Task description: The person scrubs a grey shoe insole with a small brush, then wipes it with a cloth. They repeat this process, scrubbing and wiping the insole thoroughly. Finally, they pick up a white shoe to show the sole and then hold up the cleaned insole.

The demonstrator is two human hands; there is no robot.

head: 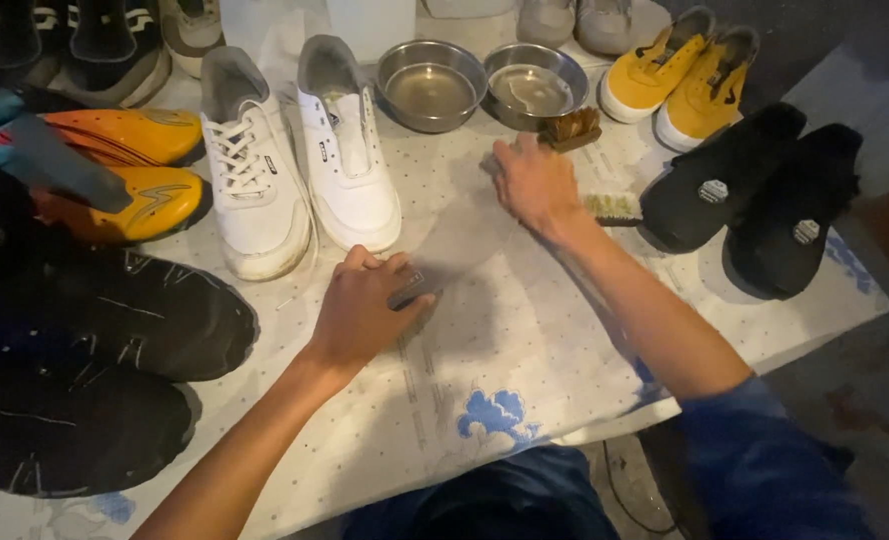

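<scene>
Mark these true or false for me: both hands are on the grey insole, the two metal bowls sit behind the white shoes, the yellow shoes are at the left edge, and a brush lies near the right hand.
1. Both hands are on the grey insole. True: the left hand grips its near end, the right hand presses its far end.
2. The metal bowls sit behind the white shoes. False: they stand to their right, at the table's far side.
3. The yellow shoes are at the left edge. False: they are at the far right; orange shoes lie at the left.
4. A brush lies near the right hand. True.
</scene>
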